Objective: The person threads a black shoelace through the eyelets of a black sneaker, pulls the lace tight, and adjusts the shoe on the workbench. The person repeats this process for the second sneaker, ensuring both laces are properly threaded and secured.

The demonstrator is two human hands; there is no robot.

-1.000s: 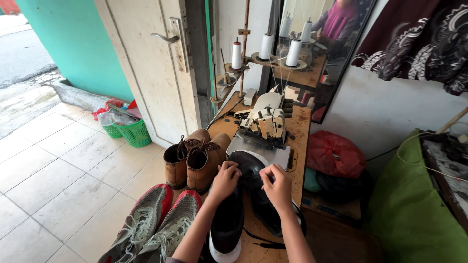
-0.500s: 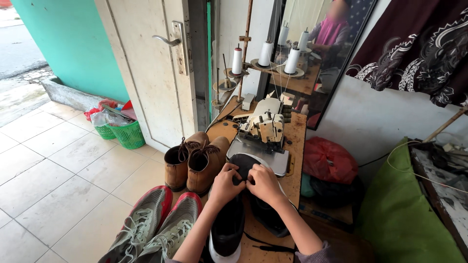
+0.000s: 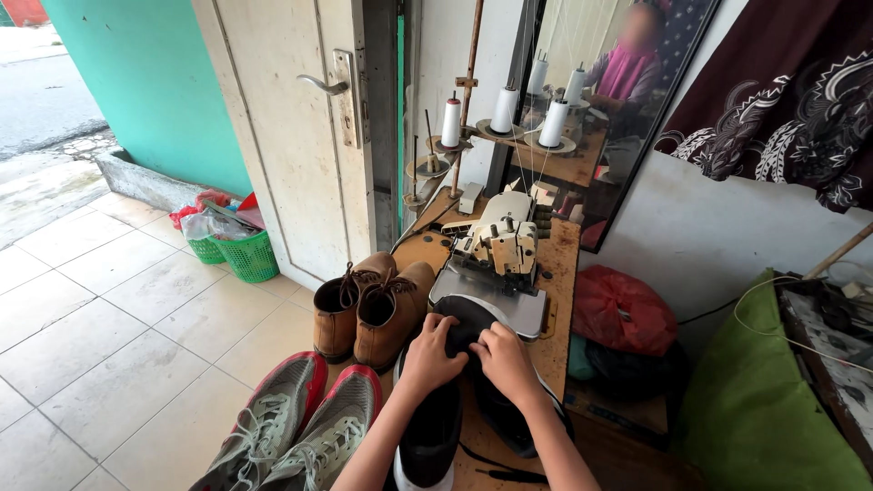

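Both my hands rest on a pair of black shoes (image 3: 435, 435) lying on a wooden sewing table (image 3: 556, 300). My left hand (image 3: 430, 353) grips the heel end of the left black shoe. My right hand (image 3: 506, 361) is closed on the black shoe beside it, close against the left hand. Just beyond my fingers stands a cream sewing machine (image 3: 496, 247) with a grey base plate. To the left of my hands sit brown leather boots (image 3: 368, 306), and nearer me grey sneakers with red trim (image 3: 300, 429).
White thread spools (image 3: 503, 111) stand on a rack behind the machine. A mirror (image 3: 611, 82) leans against the wall. A red bag (image 3: 623, 311) lies right of the table, a green cushion (image 3: 762, 409) farther right. A green basket (image 3: 248, 255) sits by the cream door (image 3: 291, 136).
My right hand has moved left from the right shoe's side until it meets my left hand over the shoes' heel ends. The view has tilted slightly upward.
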